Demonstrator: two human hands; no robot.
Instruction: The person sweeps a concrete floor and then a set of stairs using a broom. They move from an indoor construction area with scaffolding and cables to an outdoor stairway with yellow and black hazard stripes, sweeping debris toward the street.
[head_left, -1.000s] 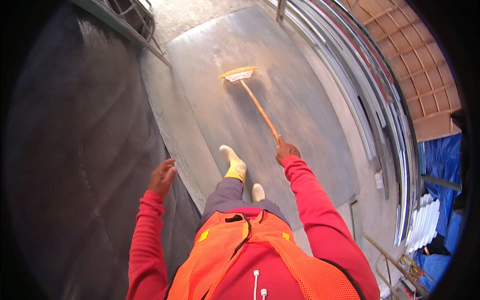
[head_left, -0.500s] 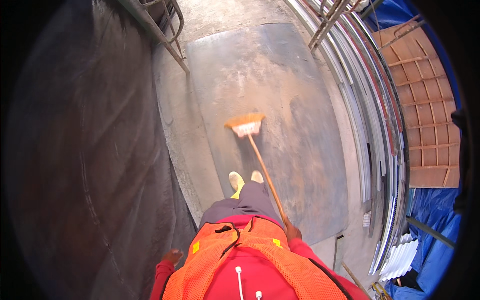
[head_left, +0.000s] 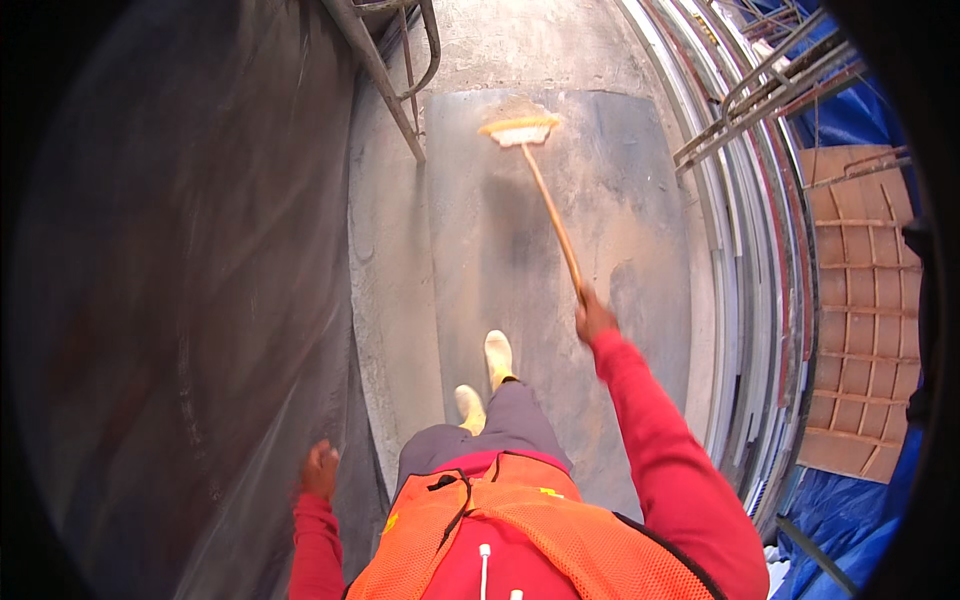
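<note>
My right hand [head_left: 595, 318] is closed round the upper end of the wooden handle of a broom [head_left: 552, 208]. Its pale head with yellow-orange bristles rests at the far end of a grey, dust-streaked sheet [head_left: 520, 250] on the floor. A small heap of sandy dust [head_left: 518, 106] lies by the bristles. My right arm reaches forward. At my left side, my left hand [head_left: 320, 468] hangs with nothing in it, loosely bent, the fingers slightly apart and somewhat blurred. It is nearest to a dark hanging cover [head_left: 200, 300].
Metal scaffold frames stand at the far left [head_left: 385, 80] and far right [head_left: 760, 100]. Long metal profiles [head_left: 745, 250] are stacked along the right. Beyond them are a ribbed brown panel [head_left: 855, 310] and blue tarpaulin [head_left: 850, 530]. My pale boots [head_left: 498, 355] are on the sheet.
The broom has been pushed forward to the sheet's far end, my right arm stretching out with it. My feet have shifted, one boot now ahead. My left hand has moved slightly forward.
</note>
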